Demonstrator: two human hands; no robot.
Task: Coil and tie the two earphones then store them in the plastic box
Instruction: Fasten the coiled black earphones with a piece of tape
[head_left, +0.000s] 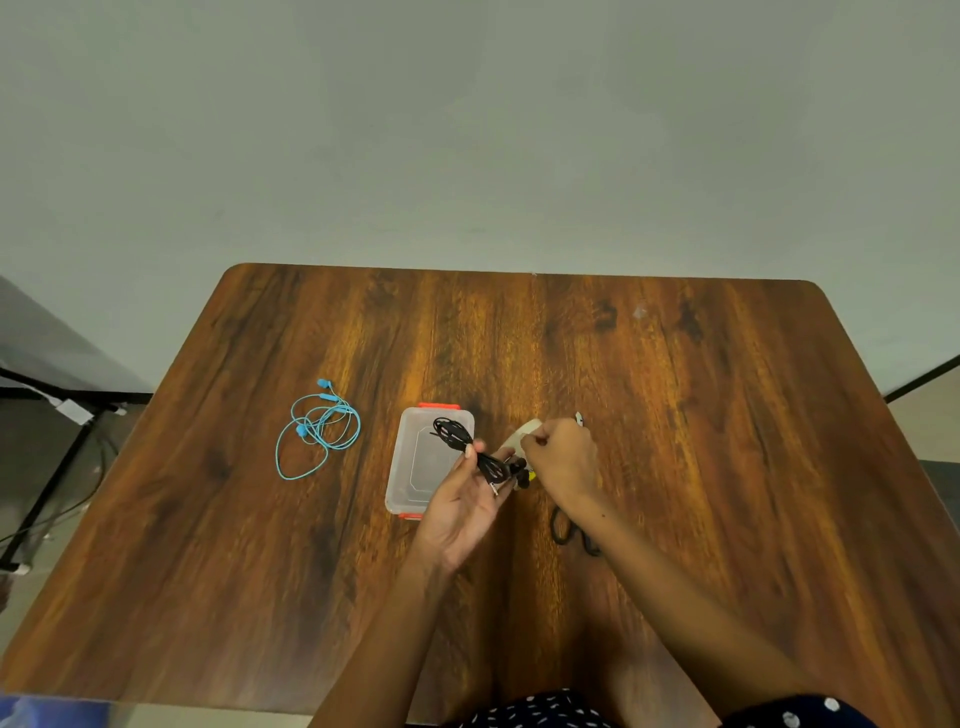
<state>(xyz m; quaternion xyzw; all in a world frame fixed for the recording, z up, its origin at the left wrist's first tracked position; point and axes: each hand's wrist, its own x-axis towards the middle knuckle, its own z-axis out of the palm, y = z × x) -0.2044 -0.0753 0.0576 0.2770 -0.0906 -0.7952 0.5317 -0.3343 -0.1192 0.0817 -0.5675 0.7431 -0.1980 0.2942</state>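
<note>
Two earphones are seen on the wooden table (675, 415): the blue earphones (318, 426) lie loose and uncoiled, well apart to the left of the clear plastic box (410, 467), while the black earphones (470, 449), bundled into a coil, are pinched between thumb and fingers of the left hand (462, 499) just above the box's right edge. The right hand (563, 460) is curled around a pale strip (522, 434) beside the bundle. Black scissors (574, 535) are partly hidden under the right forearm.
</note>
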